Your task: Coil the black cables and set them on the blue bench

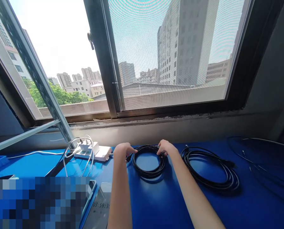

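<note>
Phone, screen up with a time readout, lies at the near edge of the blue tabletop. Small coil of black cable, flat on the tabletop: left hand grips its left rim, fingers curled; right hand pinches its far rim. Larger black coil lies just right; white power strip left.

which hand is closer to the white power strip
Left. The left hand sits just right of the white power strip; the right hand is farther right, across the small cable coil.
</note>
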### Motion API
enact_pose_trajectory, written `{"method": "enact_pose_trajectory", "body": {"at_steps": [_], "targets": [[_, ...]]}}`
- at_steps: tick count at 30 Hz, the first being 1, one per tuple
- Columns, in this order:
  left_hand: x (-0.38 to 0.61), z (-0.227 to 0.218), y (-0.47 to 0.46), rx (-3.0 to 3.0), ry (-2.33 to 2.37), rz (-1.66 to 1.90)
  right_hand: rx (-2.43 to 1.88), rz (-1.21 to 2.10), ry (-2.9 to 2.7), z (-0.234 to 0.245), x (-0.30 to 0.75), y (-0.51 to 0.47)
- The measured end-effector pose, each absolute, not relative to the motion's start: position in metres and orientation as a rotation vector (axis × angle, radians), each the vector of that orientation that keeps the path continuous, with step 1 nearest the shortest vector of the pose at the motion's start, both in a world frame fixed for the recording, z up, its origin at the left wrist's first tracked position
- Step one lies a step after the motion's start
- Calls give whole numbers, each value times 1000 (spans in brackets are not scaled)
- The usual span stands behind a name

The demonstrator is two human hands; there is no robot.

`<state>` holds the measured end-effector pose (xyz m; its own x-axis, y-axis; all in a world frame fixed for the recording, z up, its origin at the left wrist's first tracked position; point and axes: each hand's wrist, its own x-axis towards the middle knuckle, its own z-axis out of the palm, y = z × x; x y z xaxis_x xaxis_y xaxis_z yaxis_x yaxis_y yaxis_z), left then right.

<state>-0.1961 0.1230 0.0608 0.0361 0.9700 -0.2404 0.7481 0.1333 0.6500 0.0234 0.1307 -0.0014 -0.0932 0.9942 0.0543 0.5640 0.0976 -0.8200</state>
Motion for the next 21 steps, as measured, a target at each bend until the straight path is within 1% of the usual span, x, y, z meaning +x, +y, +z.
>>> {"method": "enact_pose_trajectory", "body": {"at_steps": [2, 5, 7, 11, 13, 17, 21], "targets": [[-194, 71, 115, 1679, 1768, 353, -1590, 856, -1719, 1, 22, 130], [-185, 87, 102, 1799, 1616, 534, -1658, 845, -1689, 10, 23, 125], [-176, 96, 95, 1937, 1559, 585, -1710, 830, -1649, 21, 26, 120], [-151, 104, 87, 2150, 1519, 410, -1781, 760, -1544, 55, 35, 108], [-135, 103, 84, 2207, 1473, 322, -1751, 703, -1494, 75, 38, 96], [-95, 98, 72, 2344, 1308, 206, -1444, 560, -1343, 112, 36, 65], [-54, 84, 52, 2470, 1039, 168, -1379, 499, -1306, 133, 30, 43]]}}
